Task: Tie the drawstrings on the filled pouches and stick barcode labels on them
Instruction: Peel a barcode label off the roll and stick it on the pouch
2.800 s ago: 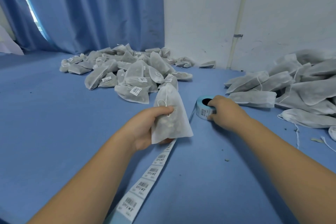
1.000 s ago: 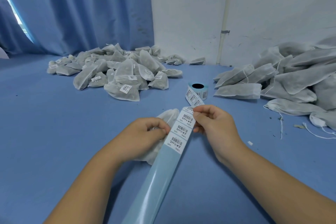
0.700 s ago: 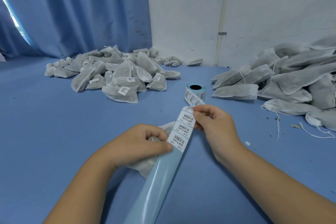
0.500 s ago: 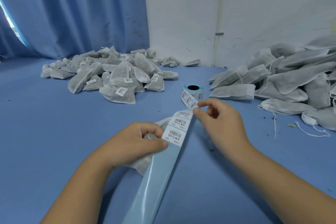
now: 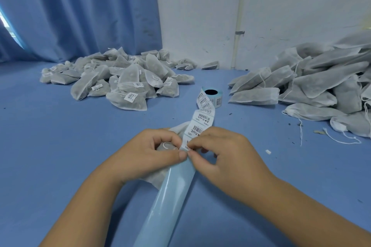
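Note:
My left hand [image 5: 148,154] grips a white filled pouch [image 5: 176,129], mostly hidden under it, and its thumb presses the label strip [image 5: 200,122]. My right hand [image 5: 222,154] pinches the corner of the lowest barcode label [image 5: 186,145] on that strip. The strip runs back to a small blue label roll [image 5: 212,96] standing behind my hands. Bare light-blue backing paper [image 5: 170,194] trails toward me between my forearms.
A heap of labelled pouches [image 5: 120,80] lies at the back left. A larger heap of pouches without visible labels [image 5: 321,88], some with loose strings, fills the right. Blue curtain and white wall stand behind. Small crumbs dot the blue table [image 5: 50,146].
My right hand slid down the strip from its upper labels to the lowest label, beside my left thumb. The left hand kept hold of the pouch and strip.

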Action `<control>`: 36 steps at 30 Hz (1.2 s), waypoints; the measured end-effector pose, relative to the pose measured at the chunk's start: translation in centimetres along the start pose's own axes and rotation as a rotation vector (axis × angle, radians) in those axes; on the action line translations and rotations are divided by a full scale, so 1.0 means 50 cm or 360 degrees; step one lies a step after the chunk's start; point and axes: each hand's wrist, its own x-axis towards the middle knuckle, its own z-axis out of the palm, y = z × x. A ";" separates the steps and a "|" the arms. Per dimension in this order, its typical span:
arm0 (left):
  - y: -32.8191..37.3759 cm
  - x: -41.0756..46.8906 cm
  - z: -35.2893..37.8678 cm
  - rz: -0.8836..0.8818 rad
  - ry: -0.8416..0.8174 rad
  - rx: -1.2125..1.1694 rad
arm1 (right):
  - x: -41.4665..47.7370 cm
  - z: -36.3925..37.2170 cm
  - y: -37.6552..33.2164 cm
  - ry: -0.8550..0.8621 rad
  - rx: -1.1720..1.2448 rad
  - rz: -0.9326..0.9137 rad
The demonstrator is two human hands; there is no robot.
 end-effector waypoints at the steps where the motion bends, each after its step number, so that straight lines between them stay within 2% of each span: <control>1: 0.000 0.000 0.001 0.0012 0.0020 0.0024 | 0.000 0.000 -0.001 -0.0008 0.0004 0.0029; 8: -0.003 -0.001 0.005 0.0099 -0.0014 0.0131 | 0.004 0.005 -0.004 -0.0090 -0.0027 0.0137; 19: 0.005 -0.004 0.017 0.0058 -0.0018 0.0277 | 0.012 0.004 -0.014 -0.0291 -0.0251 0.0226; 32: -0.008 0.004 0.010 0.0129 0.0144 0.0359 | 0.008 0.015 -0.006 -0.0196 -0.0180 0.0234; 36: -0.008 0.002 0.011 0.0182 0.0144 0.0332 | 0.009 0.016 -0.002 -0.0165 -0.0024 0.0256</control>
